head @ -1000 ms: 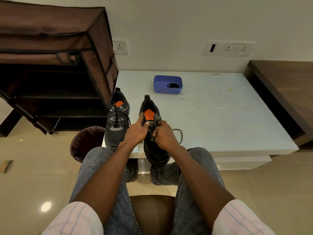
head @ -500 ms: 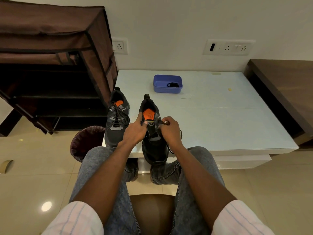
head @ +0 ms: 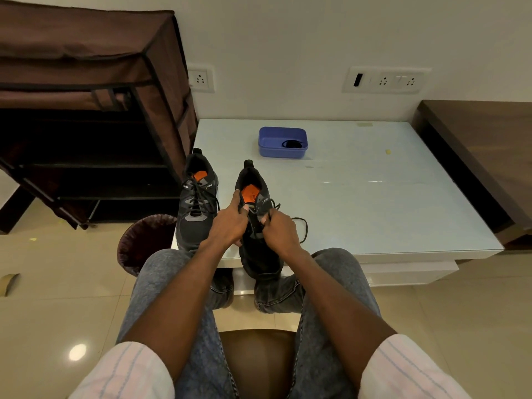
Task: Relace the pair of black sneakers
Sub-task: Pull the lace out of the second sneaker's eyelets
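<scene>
Two black sneakers with orange insoles stand at the near left edge of the white table [head: 374,197]. The left sneaker [head: 195,208] is fully laced and stands alone. The right sneaker [head: 256,249] hangs partly over the table edge, toe toward me. My left hand [head: 230,223] grips its left side by the collar. My right hand [head: 280,231] pinches the black lace [head: 300,226] at the upper eyelets; a loop of that lace lies on the table to the right.
A blue plastic tray [head: 282,142] holding another black lace sits farther back on the table. A brown fabric shoe rack [head: 86,110] stands at the left, a dark bin [head: 144,240] below it. A wooden bench [head: 483,145] is at the right.
My right hand has drawn back down and inward to the eyelets after pulling the lace out to the right. The lace loop now lies slack on the table. My left hand keeps holding the shoe.
</scene>
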The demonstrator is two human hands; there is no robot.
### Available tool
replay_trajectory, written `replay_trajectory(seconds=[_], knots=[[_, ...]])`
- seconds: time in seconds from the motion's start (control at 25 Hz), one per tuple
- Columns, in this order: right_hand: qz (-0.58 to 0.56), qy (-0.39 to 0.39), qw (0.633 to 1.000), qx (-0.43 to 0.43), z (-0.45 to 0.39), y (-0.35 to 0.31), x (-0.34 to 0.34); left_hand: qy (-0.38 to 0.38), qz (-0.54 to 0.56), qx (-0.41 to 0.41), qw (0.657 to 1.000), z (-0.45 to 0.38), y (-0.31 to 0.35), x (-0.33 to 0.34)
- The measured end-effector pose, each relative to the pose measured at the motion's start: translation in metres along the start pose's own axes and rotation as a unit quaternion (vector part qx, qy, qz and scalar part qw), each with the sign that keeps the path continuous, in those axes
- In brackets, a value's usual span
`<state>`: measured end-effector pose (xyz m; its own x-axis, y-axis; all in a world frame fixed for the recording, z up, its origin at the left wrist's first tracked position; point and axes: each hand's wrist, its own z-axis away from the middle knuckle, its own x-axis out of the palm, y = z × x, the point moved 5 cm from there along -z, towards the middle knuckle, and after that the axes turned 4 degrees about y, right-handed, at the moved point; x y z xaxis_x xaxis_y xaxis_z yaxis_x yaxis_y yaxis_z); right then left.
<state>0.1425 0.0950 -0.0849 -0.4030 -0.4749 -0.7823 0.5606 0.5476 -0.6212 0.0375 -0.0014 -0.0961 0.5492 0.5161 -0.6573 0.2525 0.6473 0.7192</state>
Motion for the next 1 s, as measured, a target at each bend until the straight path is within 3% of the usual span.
replay_trajectory(seconds=[0.04,0.08,0.12,0.16,0.2,0.24,0.32,0.4,0.44,0.52,0.6,0.64,0.72,0.8,0.92,1.0], knots=[[-0.104,0.008,0.993,0.063,-0.005,0.006,-0.005,0.004,-0.004,-0.001,1.000,0.000,0.000,-0.002],[-0.256,0.014,0.955,0.147,-0.009,0.015,-0.009,0.010,-0.008,-0.002,1.000,0.000,-0.001,-0.004],[-0.407,0.008,0.883,0.235,-0.011,0.023,-0.009,0.014,-0.009,0.001,1.000,0.000,-0.001,-0.006],[-0.485,0.003,0.823,0.295,-0.011,0.029,-0.007,0.015,-0.004,0.004,1.000,0.001,-0.002,-0.007],[-0.471,0.000,0.823,0.319,-0.011,0.034,-0.008,0.012,0.003,0.006,1.000,0.001,-0.002,-0.006],[-0.395,-0.007,0.863,0.315,-0.011,0.037,-0.014,0.010,0.005,0.006,1.000,0.001,-0.004,-0.005],[-0.137,-0.074,0.951,0.266,-0.014,0.042,-0.025,0.029,-0.010,0.015,0.999,-0.001,-0.004,-0.004],[0.093,-0.139,0.960,0.223,-0.017,0.051,-0.031,0.076,-0.036,0.052,0.995,-0.005,-0.002,-0.009],[0.141,-0.132,0.955,0.228,-0.018,0.059,-0.037,0.096,-0.044,0.080,0.991,-0.006,0.001,-0.011],[0.121,-0.043,0.968,0.215,-0.017,0.060,-0.048,0.089,-0.050,0.129,0.986,-0.005,0.010,-0.008],[-0.018,0.048,0.990,0.134,-0.021,0.048,-0.047,0.024,-0.055,0.160,0.985,-0.003,0.014,0.004],[-0.099,0.055,0.987,0.111,-0.021,0.041,-0.043,-0.009,-0.074,0.166,0.983,-0.001,0.013,0.010],[-0.145,0.009,0.985,0.097,-0.020,0.026,-0.031,-0.057,-0.126,0.166,0.976,0.002,0.011,0.016],[-0.082,-0.042,0.993,0.074,-0.020,0.018,-0.019,-0.064,-0.132,0.172,0.974,0.002,0.010,0.017],[-0.034,-0.029,0.997,0.055,-0.023,0.017,-0.015,-0.065,-0.092,0.160,0.981,0.001,0.011,0.015],[-0.052,-0.014,0.996,0.073,-0.025,0.020,-0.018,-0.051,0.005,0.088,0.995,-0.001,0.007,0.009]])
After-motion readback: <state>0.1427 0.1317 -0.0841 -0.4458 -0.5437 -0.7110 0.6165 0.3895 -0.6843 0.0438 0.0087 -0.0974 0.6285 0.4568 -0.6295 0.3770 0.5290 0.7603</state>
